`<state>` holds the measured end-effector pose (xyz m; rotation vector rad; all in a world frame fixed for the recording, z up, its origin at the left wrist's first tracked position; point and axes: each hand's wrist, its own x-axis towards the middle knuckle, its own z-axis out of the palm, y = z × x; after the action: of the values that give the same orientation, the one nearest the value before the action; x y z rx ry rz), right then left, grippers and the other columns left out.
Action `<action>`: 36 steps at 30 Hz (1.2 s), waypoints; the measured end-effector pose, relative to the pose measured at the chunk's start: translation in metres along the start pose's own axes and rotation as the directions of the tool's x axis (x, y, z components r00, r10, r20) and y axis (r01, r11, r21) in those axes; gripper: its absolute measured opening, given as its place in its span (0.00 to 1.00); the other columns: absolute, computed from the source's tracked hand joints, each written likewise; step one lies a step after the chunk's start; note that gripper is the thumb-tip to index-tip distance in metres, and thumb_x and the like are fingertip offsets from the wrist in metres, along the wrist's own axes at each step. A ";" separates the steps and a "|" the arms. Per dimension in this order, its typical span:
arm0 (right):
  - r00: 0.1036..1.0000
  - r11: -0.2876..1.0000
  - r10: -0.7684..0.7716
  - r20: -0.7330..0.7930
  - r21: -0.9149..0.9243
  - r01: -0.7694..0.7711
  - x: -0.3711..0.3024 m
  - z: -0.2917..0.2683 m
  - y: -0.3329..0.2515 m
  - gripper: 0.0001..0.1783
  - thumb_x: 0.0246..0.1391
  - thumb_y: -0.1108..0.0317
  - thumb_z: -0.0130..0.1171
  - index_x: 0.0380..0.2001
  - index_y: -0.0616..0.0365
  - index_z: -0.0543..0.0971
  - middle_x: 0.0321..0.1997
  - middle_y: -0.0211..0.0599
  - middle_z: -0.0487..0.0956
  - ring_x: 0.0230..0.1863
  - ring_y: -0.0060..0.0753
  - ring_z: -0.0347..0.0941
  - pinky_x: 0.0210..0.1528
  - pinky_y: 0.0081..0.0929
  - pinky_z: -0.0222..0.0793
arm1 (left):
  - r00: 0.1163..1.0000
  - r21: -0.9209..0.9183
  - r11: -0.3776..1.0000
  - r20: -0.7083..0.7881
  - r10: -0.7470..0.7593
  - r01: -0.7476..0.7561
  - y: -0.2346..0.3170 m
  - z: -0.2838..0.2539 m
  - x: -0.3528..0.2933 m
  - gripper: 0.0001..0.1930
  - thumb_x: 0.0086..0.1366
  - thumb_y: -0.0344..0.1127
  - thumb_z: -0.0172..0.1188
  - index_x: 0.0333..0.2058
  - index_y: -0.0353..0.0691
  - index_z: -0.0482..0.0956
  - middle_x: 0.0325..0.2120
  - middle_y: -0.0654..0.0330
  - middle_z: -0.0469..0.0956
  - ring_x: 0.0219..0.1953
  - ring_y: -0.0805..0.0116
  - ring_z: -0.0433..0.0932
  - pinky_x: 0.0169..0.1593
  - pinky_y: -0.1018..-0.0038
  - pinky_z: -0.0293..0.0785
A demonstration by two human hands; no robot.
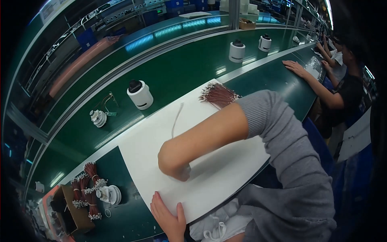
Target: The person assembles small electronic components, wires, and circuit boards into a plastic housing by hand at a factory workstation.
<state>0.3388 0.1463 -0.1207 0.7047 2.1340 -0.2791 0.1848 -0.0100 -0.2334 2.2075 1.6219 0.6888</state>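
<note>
In the head view, the right hand bends sharply down at the wrist over the white sheet, its fingers curled under and mostly hidden by the back of the hand. How far apart they stand, and whether they grip anything, cannot be told. The left hand lies with fingers extended and the thumb spread apart from them, resting on the near edge of the sheet with nothing in its grasp.

The sheet spreads beneath the right hand and reaches under the left fingertips. A thin grey cord runs away from behind the right wrist across the sheet's far part; its near end is hidden. A bundle of brown wires lies at the sheet's far right corner, just beyond the right forearm.

The right forearm, bare below a bunched grey sleeve, crosses from right to left above the sheet. The left hand points away from the body, coming in from the lower edge.
</note>
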 end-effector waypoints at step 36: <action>-0.082 0.632 0.730 -0.679 0.716 -0.296 -0.012 0.217 0.146 0.07 0.52 0.66 0.54 0.31 0.54 0.80 0.32 0.41 0.80 0.34 0.45 0.76 0.37 0.37 0.73 | 0.979 -0.766 0.639 -0.073 -0.191 0.068 0.038 0.059 0.049 0.33 0.62 0.30 0.58 0.62 0.30 0.52 0.52 0.50 0.67 0.52 0.65 0.70 0.52 0.72 0.69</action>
<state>0.5718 0.1676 -0.2376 2.5119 2.6297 0.4545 0.2593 0.0267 -0.2533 1.4196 1.1852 1.2416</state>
